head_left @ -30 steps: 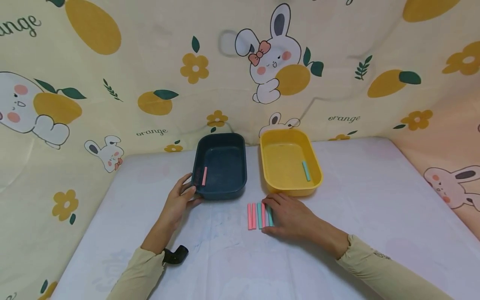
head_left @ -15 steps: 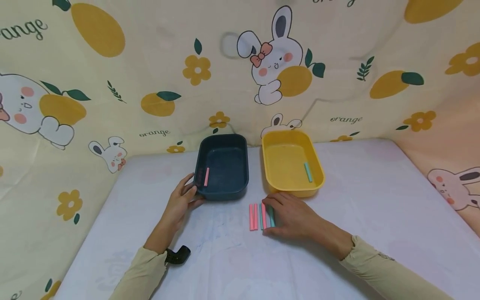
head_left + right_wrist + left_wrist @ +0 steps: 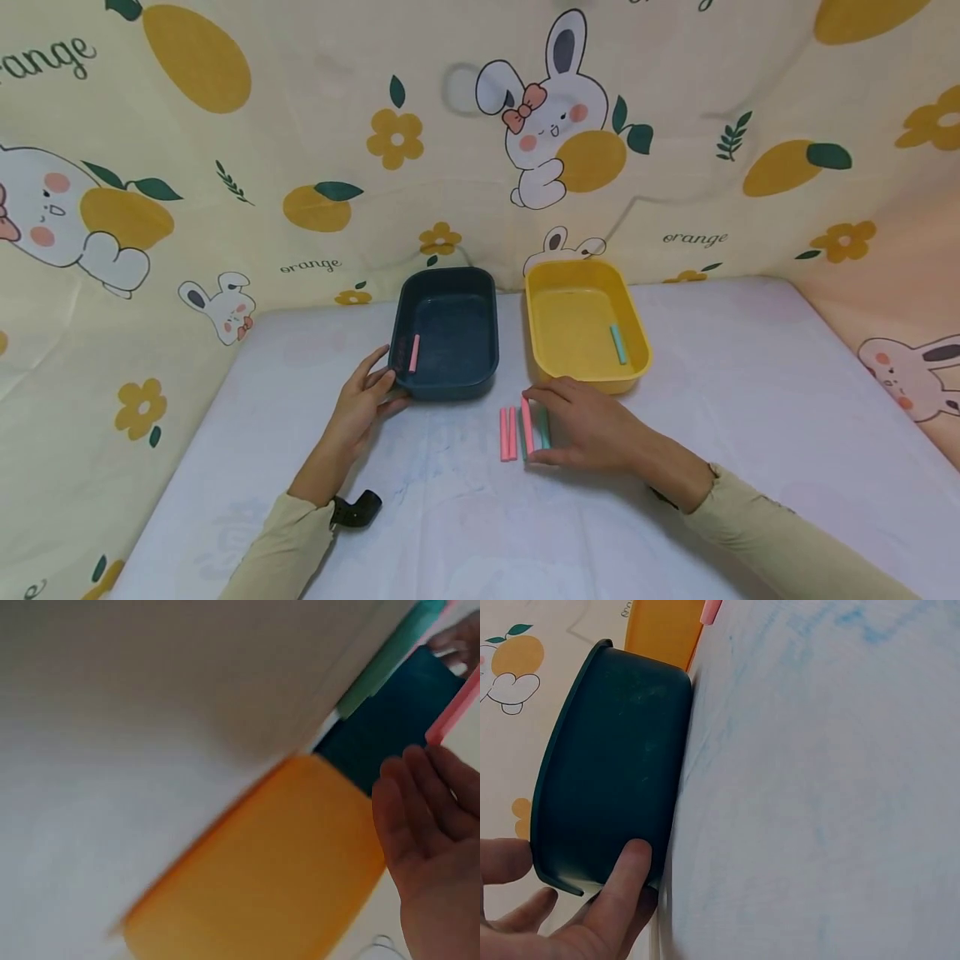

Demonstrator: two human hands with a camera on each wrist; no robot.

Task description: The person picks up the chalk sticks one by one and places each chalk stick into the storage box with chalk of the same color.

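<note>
Pink chalk-like stick [image 3: 527,427]: pinched by its ends between thumb and fingertips of the right hand [image 3: 600,427], raised off the white table cover [image 3: 450,508]. Lies left of that palm, long axis near-to-far. Teal sticks [image 3: 545,429] close by, pink pair [image 3: 504,435] just left. Left hand [image 3: 358,412], farther off, grips navy tray [image 3: 461,333] at its near-left corner. Yellow tray's [image 3: 567,333] near edge sits just beyond the right hand; narrow gap between trays.

The white table [image 3: 450,542] carries blue smudges [image 3: 870,630] on the near left of the yellow tub [image 3: 570,325]. Just left of that tub stands a navy tub [image 3: 453,333]; before the yellow one lie two pink sticks [image 3: 504,434] and partly hidden turquoise sticks [image 3: 544,427].
</note>
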